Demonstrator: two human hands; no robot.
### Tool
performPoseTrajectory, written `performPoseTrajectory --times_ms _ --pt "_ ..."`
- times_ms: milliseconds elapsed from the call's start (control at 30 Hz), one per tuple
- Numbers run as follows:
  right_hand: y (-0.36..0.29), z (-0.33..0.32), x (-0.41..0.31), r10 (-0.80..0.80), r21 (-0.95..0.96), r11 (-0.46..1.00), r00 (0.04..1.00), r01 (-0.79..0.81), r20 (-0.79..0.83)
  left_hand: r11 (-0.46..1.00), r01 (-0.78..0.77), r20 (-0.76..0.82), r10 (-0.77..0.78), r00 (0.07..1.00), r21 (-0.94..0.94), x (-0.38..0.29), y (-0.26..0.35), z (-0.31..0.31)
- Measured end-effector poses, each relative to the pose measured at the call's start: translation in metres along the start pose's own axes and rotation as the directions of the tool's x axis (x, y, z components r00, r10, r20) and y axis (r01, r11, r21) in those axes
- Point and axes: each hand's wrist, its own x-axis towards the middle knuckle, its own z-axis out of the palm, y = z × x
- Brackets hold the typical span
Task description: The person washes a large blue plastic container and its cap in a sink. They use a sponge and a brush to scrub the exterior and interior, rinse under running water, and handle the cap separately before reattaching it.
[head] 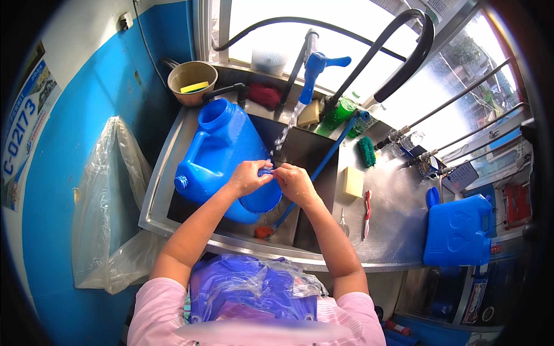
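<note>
Both my hands meet over the steel sink (151, 194), their fingertips on a small blue cap (265, 171). My left hand (249, 177) pinches it from the left, my right hand (295, 181) from the right. Just beyond them, water runs from a faucet with a blue handle and spout (314, 78). Beside and under my left hand, a blue plastic jug (236, 151) lies in the sink with its wide mouth uncapped and a small capped spout at the left. A round blue lid (262, 203) is partly hidden below my hands. A long blue-handled brush (322, 166) slants across the sink, its orange head low.
On the steel counter (389, 229) right of the sink are a yellow sponge (353, 181), a red and white toothbrush (367, 214), scissors (344, 225), a green brush (367, 152) and another blue jug (458, 231). A brown pot (190, 95) stands behind left; a plastic bag (99, 207) hangs left.
</note>
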Motion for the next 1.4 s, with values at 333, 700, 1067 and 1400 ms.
performPoseTrajectory --times_ms 333,700,1067,1400 --pt "0.009 0.010 0.034 -0.148 -0.099 0.980 0.964 0.173 0.219 0.950 0.191 0.210 -0.245 0.946 0.249 0.008 -0.011 -0.009" --pt "0.030 0.007 0.042 0.157 -0.115 0.966 0.882 -0.230 -0.444 0.959 0.283 0.182 -0.281 0.942 0.014 0.019 -0.013 -0.016" --pt "0.057 -0.012 0.026 0.222 -0.109 0.940 0.821 -0.324 -0.525 0.907 0.257 0.420 -0.387 0.821 0.334 0.014 -0.008 0.013" --pt "0.131 -0.037 -0.075 0.628 -0.403 0.400 0.567 -0.823 -0.534 0.884 0.317 0.128 -0.379 0.917 0.345 0.015 -0.019 -0.018"
